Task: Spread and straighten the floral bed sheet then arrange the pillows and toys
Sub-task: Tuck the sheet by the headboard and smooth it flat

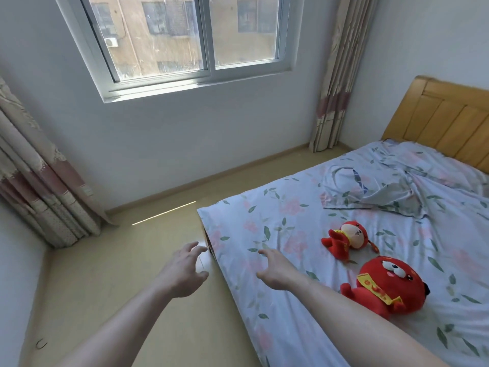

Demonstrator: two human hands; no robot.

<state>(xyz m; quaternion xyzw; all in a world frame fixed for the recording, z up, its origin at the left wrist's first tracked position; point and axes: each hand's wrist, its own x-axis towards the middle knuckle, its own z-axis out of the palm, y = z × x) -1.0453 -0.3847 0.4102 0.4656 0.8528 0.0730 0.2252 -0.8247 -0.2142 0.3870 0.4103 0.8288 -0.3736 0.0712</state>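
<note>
Floral bed sheet (291, 223) covers the bed, rumpled near the headboard (447, 123). Left hand (185, 271) reaches over the floor beside the bed edge, fingers spread, empty. Right hand (275, 268), fingers extended, lies on or just above the sheet.

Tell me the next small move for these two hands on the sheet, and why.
Probably reach a little further and take hold of the sheet at its near corner. Both the left hand and the right hand are open and hold nothing, the right one over the sheet's edge, and the fabric is rumpled further up near the pillow.
</note>
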